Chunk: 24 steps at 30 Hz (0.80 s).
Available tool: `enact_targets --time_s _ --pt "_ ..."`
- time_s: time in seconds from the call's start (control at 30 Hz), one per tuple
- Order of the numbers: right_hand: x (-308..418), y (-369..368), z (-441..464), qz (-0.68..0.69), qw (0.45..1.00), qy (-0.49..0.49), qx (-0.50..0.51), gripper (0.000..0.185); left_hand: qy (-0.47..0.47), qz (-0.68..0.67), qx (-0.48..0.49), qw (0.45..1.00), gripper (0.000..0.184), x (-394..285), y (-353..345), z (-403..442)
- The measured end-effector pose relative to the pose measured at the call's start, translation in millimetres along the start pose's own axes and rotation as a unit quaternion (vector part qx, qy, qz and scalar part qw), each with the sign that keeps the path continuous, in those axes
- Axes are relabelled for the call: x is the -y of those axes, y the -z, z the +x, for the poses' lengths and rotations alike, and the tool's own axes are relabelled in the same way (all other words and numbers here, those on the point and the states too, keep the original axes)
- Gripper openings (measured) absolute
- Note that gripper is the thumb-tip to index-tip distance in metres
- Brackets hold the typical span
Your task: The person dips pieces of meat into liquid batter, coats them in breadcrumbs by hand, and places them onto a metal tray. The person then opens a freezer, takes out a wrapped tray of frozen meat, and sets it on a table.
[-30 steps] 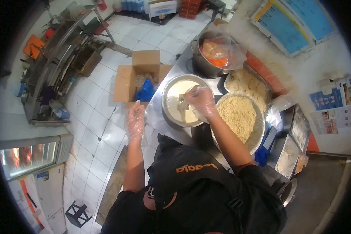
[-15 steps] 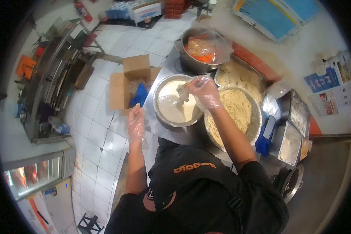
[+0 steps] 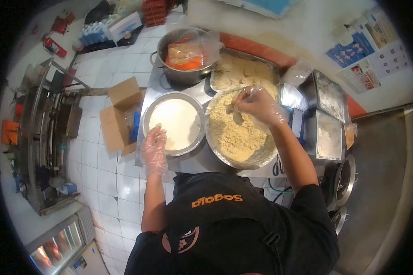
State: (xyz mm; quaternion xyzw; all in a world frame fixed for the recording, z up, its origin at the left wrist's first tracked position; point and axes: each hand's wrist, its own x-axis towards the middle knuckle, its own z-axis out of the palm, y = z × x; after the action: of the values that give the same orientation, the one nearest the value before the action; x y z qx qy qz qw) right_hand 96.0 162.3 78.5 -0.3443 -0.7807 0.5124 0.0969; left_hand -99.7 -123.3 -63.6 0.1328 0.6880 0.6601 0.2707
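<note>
My right hand [image 3: 257,106], in a clear plastic glove, is over a large metal bowl [image 3: 214,149] of pale yellow crumbs [image 3: 236,137]. Its fingers pinch a small batter-coated piece [image 3: 234,110] just above the crumbs; the kind of food does not show. To the left stands a round metal bowl [image 3: 147,114] of creamy batter [image 3: 176,121]. By that bowl's near left rim is my gloved left hand [image 3: 154,151], fingers curled together with pale bits at the tips. Whatever they may hold is too small to name.
Behind the bowls are a big pot [image 3: 163,64] with plastic-bagged contents and a tray of crumbs [image 3: 261,73]. Metal containers [image 3: 329,137] and a phone [image 3: 297,123] lie right. A cardboard box [image 3: 112,123] sits left of the table; pot lids [image 3: 346,181] lean at lower right.
My right hand has moved from above the batter to the crumb bowl, carrying the coated piece. My left hand has come closer to the batter bowl's rim. The camera view has shifted.
</note>
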Motion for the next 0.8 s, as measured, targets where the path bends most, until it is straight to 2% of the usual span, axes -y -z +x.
enact_targets --time_s 0.07,0.17,0.3,0.37,0.4,0.43,0.47,0.5,0.53,0.57,0.6,0.67,0.73,0.8 --pt "-36 11 6 -0.012 1.000 0.006 -0.024 0.020 0.010 -0.003 0.018 1.000 0.037 -14 -20 -5" --pt "-81 32 13 -0.064 0.994 -0.047 -0.070 0.024 -0.022 -0.003 0.068 0.997 0.037 -7 -46 -4" --pt "-152 41 4 -0.099 0.978 -0.034 -0.183 0.037 0.053 0.014 0.161 0.985 0.037 -22 -101 -28" --pt "-177 30 -25 -0.117 0.962 -0.025 -0.247 0.041 0.096 -0.065 0.171 0.978 0.040 -8 -137 -42" --pt "-186 23 -34 -0.175 0.955 -0.092 -0.222 0.040 0.118 -0.105 0.174 0.972 0.042 6 -155 -50" --pt "-191 11 -41 -0.231 0.940 -0.158 -0.194 0.040 0.043 0.116 0.136 0.983 0.045 37 -173 -57" --pt "-198 -3 -47 -0.284 0.918 -0.222 -0.164 0.040 0.061 0.226 0.135 0.963 0.048 36 -189 -62" --pt "-214 -21 -53 -0.363 0.904 -0.175 -0.143 0.042 0.080 0.333 0.139 0.929 0.052 35 -205 -66" --pt "-219 -35 -55 -0.368 0.904 -0.170 -0.137 0.044 0.194 0.329 0.182 0.906 0.054 -16 -223 -64" --pt "-222 -48 -58 -0.373 0.904 -0.164 -0.131 0.045 0.268 0.295 0.188 0.898 0.052 -15 -233 -64" --pt "-217 -57 -58 -0.307 0.919 -0.202 -0.140 0.047 0.340 0.265 0.189 0.882 0.050 -14 -244 -65" --pt "-207 -62 -62 -0.181 0.940 -0.258 -0.135 0.049 0.398 0.150 0.119 0.897 0.038 68 -256 -62" --pt "-195 -56 -64 -0.063 0.948 -0.294 -0.102 0.050 0.267 0.297 0.224 0.889 0.033 66 -252 -57" --pt "-179 -35 -64 0.037 0.935 -0.349 -0.048 0.051 0.128 0.431 0.322 0.833 0.028 61 -235 -49"
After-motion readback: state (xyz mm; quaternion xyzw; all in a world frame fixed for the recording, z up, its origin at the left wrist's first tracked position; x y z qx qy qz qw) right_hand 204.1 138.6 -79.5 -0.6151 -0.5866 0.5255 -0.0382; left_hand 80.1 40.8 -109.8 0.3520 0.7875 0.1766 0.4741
